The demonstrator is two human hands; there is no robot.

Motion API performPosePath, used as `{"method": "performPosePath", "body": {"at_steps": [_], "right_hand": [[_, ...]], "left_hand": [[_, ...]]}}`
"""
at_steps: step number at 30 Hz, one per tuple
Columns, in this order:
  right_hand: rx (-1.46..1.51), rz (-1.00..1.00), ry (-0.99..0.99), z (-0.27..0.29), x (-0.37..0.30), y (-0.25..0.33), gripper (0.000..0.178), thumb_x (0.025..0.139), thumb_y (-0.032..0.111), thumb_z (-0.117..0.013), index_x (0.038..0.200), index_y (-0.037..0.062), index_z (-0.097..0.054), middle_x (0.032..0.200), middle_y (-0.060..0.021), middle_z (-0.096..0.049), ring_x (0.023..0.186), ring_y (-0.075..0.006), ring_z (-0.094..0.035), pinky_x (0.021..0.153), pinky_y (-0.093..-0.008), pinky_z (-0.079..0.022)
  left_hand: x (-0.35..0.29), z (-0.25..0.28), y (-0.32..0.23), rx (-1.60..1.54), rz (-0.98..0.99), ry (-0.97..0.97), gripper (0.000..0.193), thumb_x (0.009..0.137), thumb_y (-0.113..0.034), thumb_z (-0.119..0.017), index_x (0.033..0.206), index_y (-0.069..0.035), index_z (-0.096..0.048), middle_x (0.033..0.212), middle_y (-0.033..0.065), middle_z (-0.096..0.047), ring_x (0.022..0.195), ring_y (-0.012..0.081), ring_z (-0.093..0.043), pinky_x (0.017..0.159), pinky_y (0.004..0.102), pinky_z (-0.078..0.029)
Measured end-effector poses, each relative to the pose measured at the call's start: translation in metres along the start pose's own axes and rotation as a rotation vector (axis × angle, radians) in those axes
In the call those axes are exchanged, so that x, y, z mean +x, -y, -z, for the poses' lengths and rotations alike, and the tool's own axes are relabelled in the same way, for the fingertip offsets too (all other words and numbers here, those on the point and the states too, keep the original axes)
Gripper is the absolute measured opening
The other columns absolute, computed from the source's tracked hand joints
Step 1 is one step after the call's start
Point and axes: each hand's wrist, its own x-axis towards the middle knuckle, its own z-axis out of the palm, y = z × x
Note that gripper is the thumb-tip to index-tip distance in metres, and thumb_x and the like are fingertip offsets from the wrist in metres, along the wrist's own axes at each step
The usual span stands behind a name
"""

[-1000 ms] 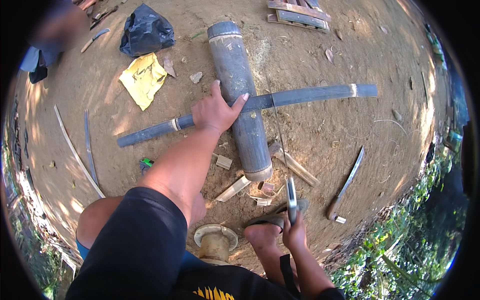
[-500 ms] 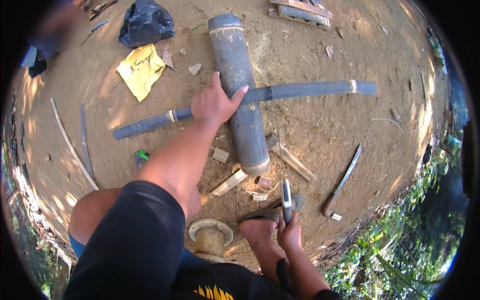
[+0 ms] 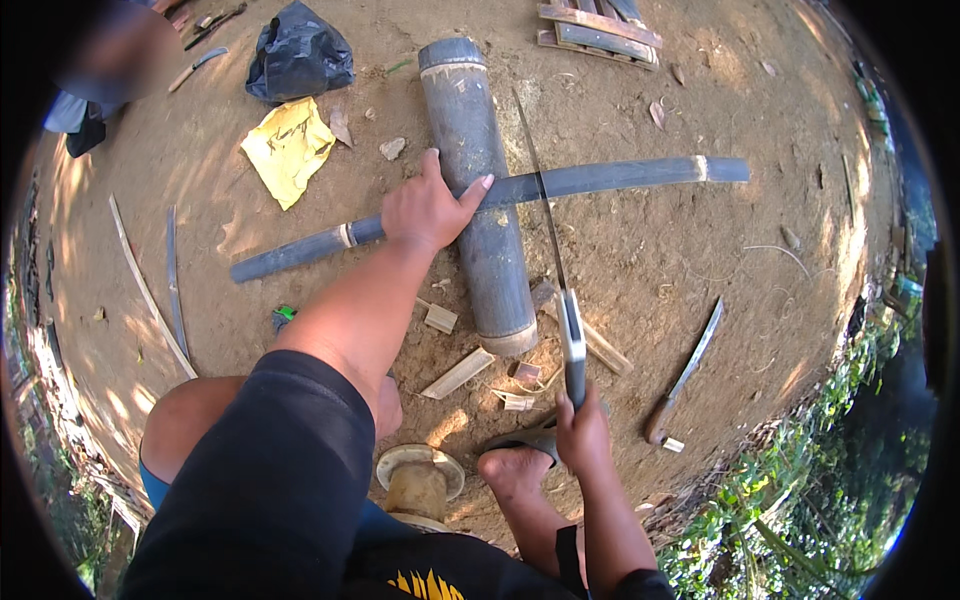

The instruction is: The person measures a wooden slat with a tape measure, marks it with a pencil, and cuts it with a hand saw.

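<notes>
My left hand (image 3: 422,212) is closed over a long dark split-bamboo strip (image 3: 625,177), pressing it against a thick bamboo log (image 3: 495,270). The strip lies crosswise over the log and sticks out on both sides. In my right hand (image 3: 583,435) is the dark grip of a handsaw (image 3: 572,335), with fingers wrapped round it. Its thin blade points away from me and crosses the strip just right of the log. Whether the teeth have cut into the bamboo is too small to tell.
A knife (image 3: 690,370) lies at right, and a hammer-like wooden-handled tool (image 3: 600,345) beside the log's near end. Bamboo offcuts (image 3: 458,373) are scattered near my feet. Beyond lie a yellow sheet (image 3: 288,150), a black plastic bag (image 3: 300,55) and stacked bamboo slats (image 3: 605,38). Another person is at far left.
My right hand has pushed the saw forward, away from me, so more blade reaches past the strip. My left hand keeps its hold on the strip.
</notes>
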Motion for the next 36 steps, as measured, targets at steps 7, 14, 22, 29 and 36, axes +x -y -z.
{"method": "performPosePath", "body": {"at_steps": [7,14,22,29,36], "right_hand": [[-0.093,-0.094,0.018,-0.025,0.006,-0.009,0.038,0.1,0.033,-0.063,0.118,0.0031,-0.047,0.095,-0.0325,-0.068,0.088,-0.0548,-0.065,0.075,-0.0608,-0.05],[-0.149,0.003,0.035,-0.059,-0.024,-0.077,0.047,0.098,0.032,-0.065,0.126,0.0003,-0.044,0.086,-0.0341,-0.066,0.083,-0.0559,-0.064,0.071,-0.0626,-0.05],[0.016,-0.124,0.062,-0.016,-0.078,-0.086,0.043,0.1,0.027,-0.061,0.134,0.0042,-0.048,0.095,-0.0268,-0.071,0.094,-0.0473,-0.07,0.079,-0.0528,-0.054],[0.04,0.024,-0.01,-0.017,0.059,0.049,0.041,0.104,0.04,-0.056,0.116,0.0007,-0.05,0.09,-0.0311,-0.068,0.089,-0.0547,-0.064,0.076,-0.0585,-0.051],[0.014,0.009,0.006,-0.019,-0.017,-0.035,0.04,0.103,0.037,-0.057,0.12,0.0012,-0.049,0.091,-0.0323,-0.067,0.089,-0.054,-0.065,0.075,-0.0567,-0.051]], "left_hand": [[0.0,0.003,0.013,0.015,0.018,-0.003,0.094,0.086,-0.079,-0.054,0.142,-0.004,-0.047,0.091,0.021,-0.075,0.087,0.0382,-0.074,0.076,0.0516,-0.056],[-0.003,0.003,-0.001,0.005,-0.012,0.033,0.094,0.086,-0.079,-0.054,0.142,-0.003,-0.046,0.091,0.0221,-0.074,0.086,0.0406,-0.074,0.078,0.0527,-0.056],[0.004,0.005,0.005,0.025,-0.009,0.001,0.096,0.087,-0.078,-0.053,0.146,-0.004,-0.043,0.096,0.0208,-0.075,0.091,0.0382,-0.074,0.08,0.051,-0.056],[0.001,-0.005,0.011,0.017,-0.016,-0.049,0.095,0.086,-0.079,-0.053,0.145,-0.005,-0.044,0.094,0.0204,-0.075,0.088,0.038,-0.074,0.079,0.0503,-0.056],[-0.005,-0.002,0.001,0.019,-0.011,-0.006,0.096,0.086,-0.079,-0.053,0.145,-0.005,-0.044,0.091,0.021,-0.075,0.086,0.0388,-0.074,0.077,0.0515,-0.056]]}}
